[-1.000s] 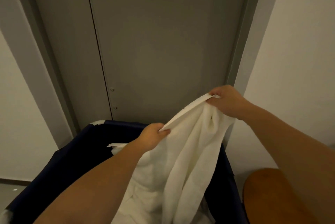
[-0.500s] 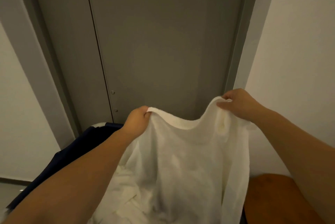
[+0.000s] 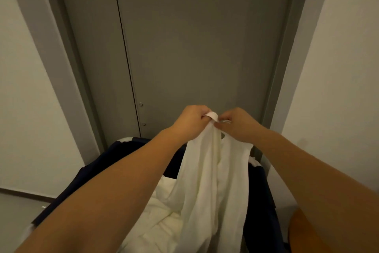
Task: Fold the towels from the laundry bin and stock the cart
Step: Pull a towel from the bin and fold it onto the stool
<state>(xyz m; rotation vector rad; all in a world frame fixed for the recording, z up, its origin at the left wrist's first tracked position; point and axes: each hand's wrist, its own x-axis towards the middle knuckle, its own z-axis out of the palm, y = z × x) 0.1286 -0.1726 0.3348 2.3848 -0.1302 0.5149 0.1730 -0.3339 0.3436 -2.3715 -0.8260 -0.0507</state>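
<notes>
Above the laundry bin, the left hand and right hand meet, each pinching the top edge of the white towel, which hangs below them into the bin.

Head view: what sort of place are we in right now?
Likely a service corridor or housekeeping area, perhaps in a hotel: a plain grey door set between bare white walls, and a dark blue laundry bin piled with white towels.
</notes>
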